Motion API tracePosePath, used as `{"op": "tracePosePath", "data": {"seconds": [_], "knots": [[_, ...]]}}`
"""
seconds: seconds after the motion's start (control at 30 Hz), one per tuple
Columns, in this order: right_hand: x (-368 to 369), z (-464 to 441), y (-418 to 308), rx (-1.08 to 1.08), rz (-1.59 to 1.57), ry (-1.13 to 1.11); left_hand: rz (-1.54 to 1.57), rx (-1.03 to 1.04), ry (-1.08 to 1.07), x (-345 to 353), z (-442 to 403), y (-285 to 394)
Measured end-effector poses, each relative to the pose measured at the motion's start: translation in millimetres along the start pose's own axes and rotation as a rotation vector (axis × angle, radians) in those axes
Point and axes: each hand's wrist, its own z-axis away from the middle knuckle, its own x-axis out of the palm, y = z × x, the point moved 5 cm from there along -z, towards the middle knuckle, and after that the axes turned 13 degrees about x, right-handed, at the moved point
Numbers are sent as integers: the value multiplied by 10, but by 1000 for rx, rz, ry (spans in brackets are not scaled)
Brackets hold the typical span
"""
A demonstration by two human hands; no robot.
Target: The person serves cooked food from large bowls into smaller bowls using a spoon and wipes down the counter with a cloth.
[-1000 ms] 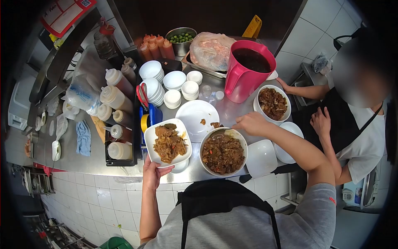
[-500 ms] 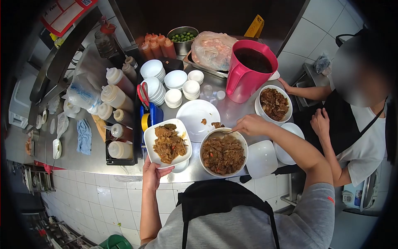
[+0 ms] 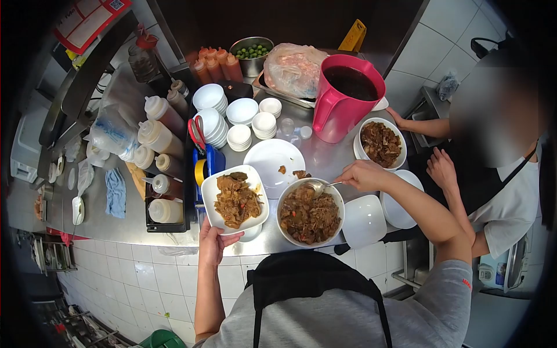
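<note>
Drawing rightward, the right hand [image 3: 360, 175] is pinching the spoon [image 3: 320, 185] in the bowl [image 3: 339, 204], while the left hand [image 3: 212, 240] is clasping the near edge of the plate [image 3: 255, 178] just beside it, seemingly keeping the food [image 3: 238, 203] level.

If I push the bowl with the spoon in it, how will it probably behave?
The bowl is probably heavy for its size, since meat fills much of it. Its wide, round shape suggests sliding on the smooth metal table rather than tipping. Being ceramic-looking, it may chip if knocked.

Metal spoon [image 3: 317, 185] in meat-filled bowl [image 3: 310, 245]
</note>
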Motion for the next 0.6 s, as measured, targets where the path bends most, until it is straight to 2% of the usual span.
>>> {"op": "tracePosePath", "data": {"seconds": [0.37,0.47,0.6], "knots": [[90,-20,75,-20,-219,9,-42,-14,-39,99,22,37],[-165,118,-50,0,-226,42,-82,-57,-67,128,-13,-45],[-394,208,-366,-113,-234,161,-109,-126,-140,275,-41,-133]]}}
